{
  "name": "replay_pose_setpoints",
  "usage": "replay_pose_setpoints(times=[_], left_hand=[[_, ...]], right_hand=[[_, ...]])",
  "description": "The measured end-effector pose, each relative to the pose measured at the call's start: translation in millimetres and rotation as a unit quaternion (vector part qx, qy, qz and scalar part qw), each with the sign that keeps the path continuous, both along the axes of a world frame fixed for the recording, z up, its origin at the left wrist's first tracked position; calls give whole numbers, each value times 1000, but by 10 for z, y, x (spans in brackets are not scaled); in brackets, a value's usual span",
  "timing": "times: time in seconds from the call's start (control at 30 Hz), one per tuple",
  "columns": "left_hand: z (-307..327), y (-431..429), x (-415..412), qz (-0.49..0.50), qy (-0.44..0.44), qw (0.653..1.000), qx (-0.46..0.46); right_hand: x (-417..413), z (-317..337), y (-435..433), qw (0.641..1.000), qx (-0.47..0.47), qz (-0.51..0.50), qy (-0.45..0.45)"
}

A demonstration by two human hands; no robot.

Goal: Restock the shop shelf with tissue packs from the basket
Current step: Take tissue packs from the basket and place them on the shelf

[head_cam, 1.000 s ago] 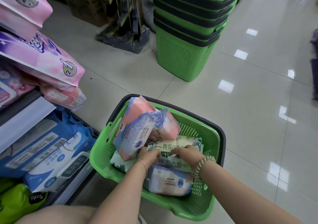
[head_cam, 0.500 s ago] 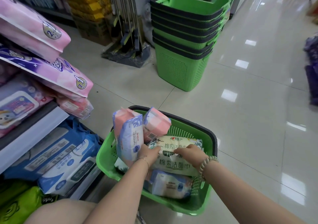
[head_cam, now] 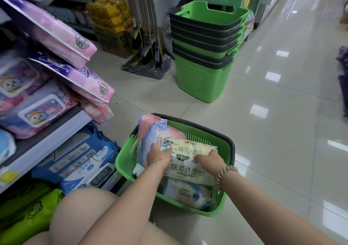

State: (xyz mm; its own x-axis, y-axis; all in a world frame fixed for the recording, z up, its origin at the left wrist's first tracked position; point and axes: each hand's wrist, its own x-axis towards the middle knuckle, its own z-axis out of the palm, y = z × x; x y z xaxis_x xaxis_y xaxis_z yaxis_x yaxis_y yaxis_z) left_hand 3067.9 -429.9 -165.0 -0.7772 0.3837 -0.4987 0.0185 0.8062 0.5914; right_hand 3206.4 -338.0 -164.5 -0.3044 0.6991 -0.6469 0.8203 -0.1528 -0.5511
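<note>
In the lower centre of the frame, the head view shows a green basket [head_cam: 124, 157] standing on the tiled floor just right of the shop shelf [head_cam: 47, 131], which fills the left side of the frame. Both hands are inside it, on a cream tissue pack [head_cam: 190, 149] printed with green leaves that lies on top of the others. The pack's long axis runs left to right across the frame, so each hand has one end. The left hand [head_cam: 159, 158] grips the left end with its fingers [head_cam: 166, 151] curled over the edge, and the right hand [head_cam: 211, 160] pinches the right end. A second pack like it seems to lie directly beneath; whether the hands hold both I cannot tell. The shelf lies to the left of the pack, so the left hand is the nearer one, and the lift will likely swing that way, left end leading.
</note>
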Motion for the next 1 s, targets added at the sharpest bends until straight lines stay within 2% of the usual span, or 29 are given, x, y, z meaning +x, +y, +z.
replay_pose_setpoints(times=[0.3,0.43,0.7,0.83,1.0], left_hand=[[361,-215,-36,46,-1,994,96],[589,-296,-86,59,-2,991,122],[1178,-495,-253,67,49,976,202],[1428,-596,-354,88,58,963,247],[1758,-724,-496,121,117,940,298]], right_hand=[[-94,237,-150,993,49,-103,-3],[-131,480,-178,993,65,-96,-3],[-320,991,-259,989,118,-71,57],[-467,1294,-340,981,157,-45,101],[-658,1703,-432,966,213,-20,147]])
